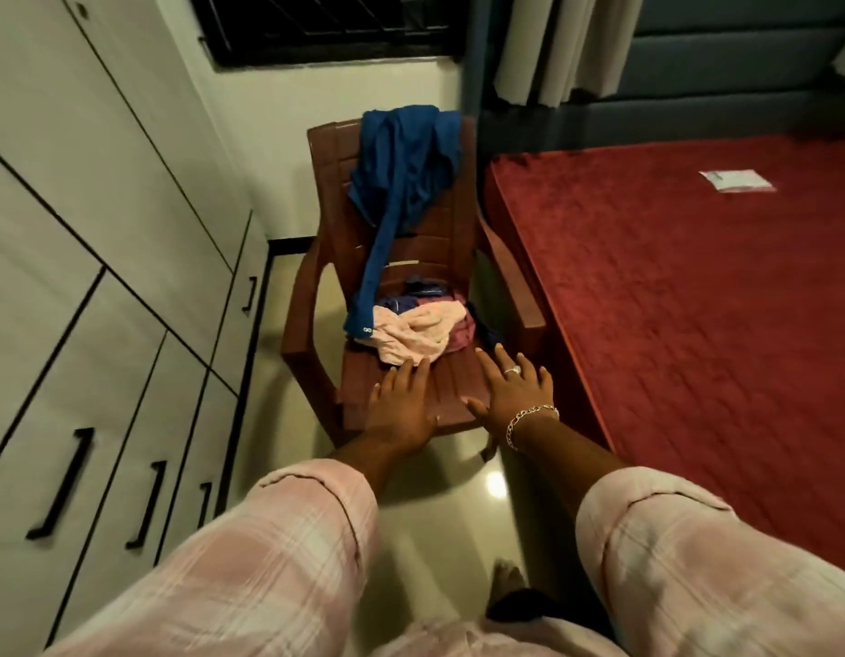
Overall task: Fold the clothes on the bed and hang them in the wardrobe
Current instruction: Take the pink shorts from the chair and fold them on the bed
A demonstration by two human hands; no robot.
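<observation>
Brown moulded plastic chair (411, 258) stands between the white panelled wardrobe (103, 258) and the red velvet-covered bed (695, 301), and it holds the clothes. A long blue garment (401, 182) hangs over its backrest, its long axis running down to the seat, where a crumpled pale pink cloth (413, 331) lies on a small heap of darker pieces. Both hands reach forward with fingers straight and spread, holding nothing. The left hand (401, 405) is the nearer one, its fingertips just at the pink cloth's front edge; the right hand (513, 388), wearing a ring and chain bracelet, hovers over bare seat slats beside the heap. The clothes lie straight ahead, slightly left of both hands.
</observation>
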